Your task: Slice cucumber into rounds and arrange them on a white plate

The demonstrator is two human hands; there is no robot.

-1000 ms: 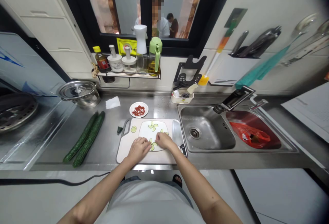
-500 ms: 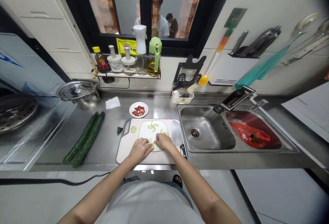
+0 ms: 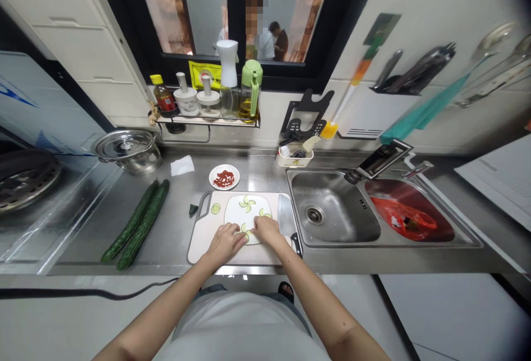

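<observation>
A white plate (image 3: 234, 206) rests on the cutting board (image 3: 201, 245), with thin cucumber slices (image 3: 248, 203) fanned into pinwheel shapes. At the plate's lower left, my left hand (image 3: 227, 241) has its fingers spread, touching the slices near the front edge. My right hand (image 3: 265, 229) is over the plate's right side, fingers curled together; whatever they may hold is too small to make out. More slices (image 3: 215, 208) lie on the board's left part. The knife (image 3: 285, 214) lies along the board's right side, its black handle toward me.
Two whole cucumbers (image 3: 143, 228) lie at the left near a lidded pot (image 3: 130, 151). Behind the board are a dish of red berries (image 3: 224, 177) and a white tissue (image 3: 181, 165). A double sink (image 3: 336, 234) is at the right, below the faucet (image 3: 377, 161).
My right hand has shifted very slightly. My left hand stays in nearly the same spot.
</observation>
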